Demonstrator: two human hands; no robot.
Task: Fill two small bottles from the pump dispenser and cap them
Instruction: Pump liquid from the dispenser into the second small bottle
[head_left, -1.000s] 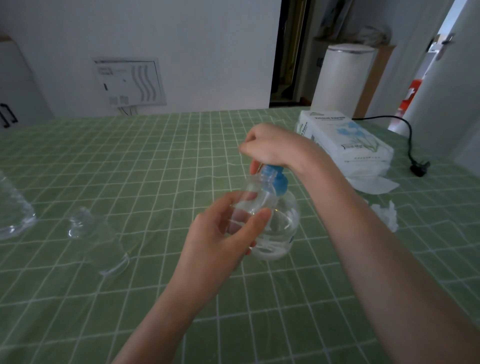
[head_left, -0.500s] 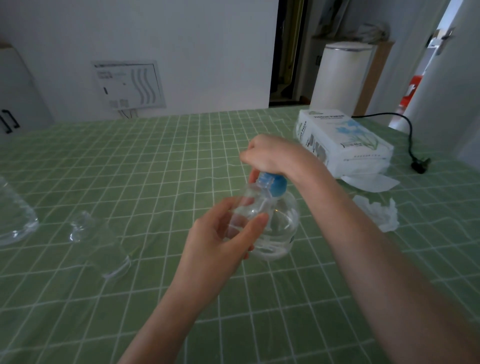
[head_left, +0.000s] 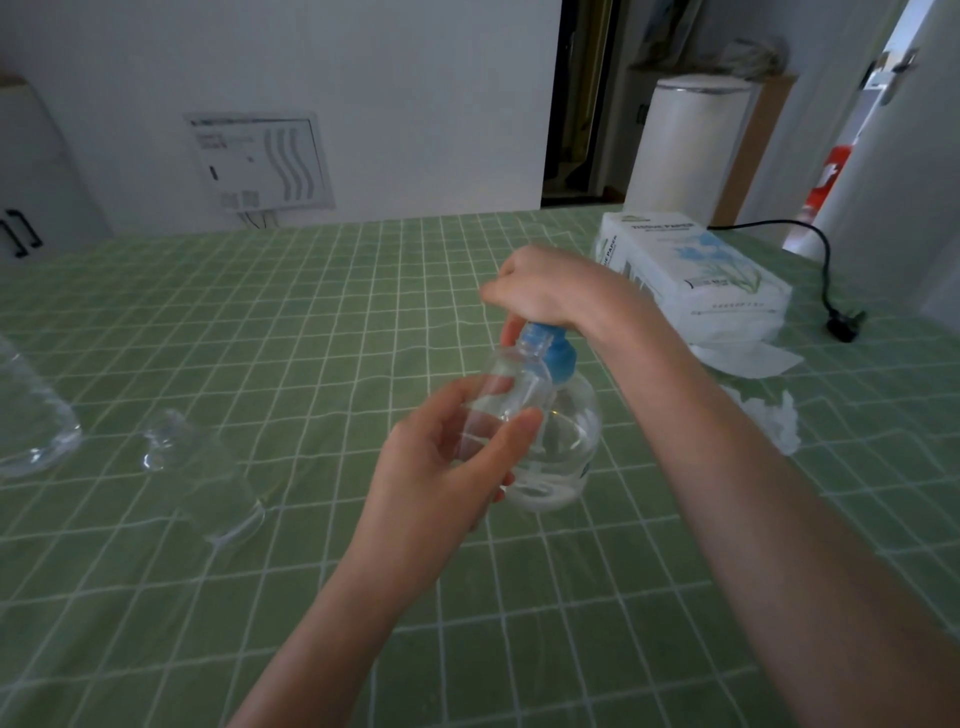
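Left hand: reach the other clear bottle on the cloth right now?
Probably not yet: the way to the other bottle is open, but the left hand grips the small bottle at the pump dispenser.

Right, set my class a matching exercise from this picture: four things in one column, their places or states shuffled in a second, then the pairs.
1 left hand
2 right hand
3 tissue pack
4 spare bottle

a on the tablecloth, left of both hands
b holds a small clear bottle
c far right of the tablecloth
d holds the blue pump head

Pairs: 1-b, 2-d, 3-c, 4-a
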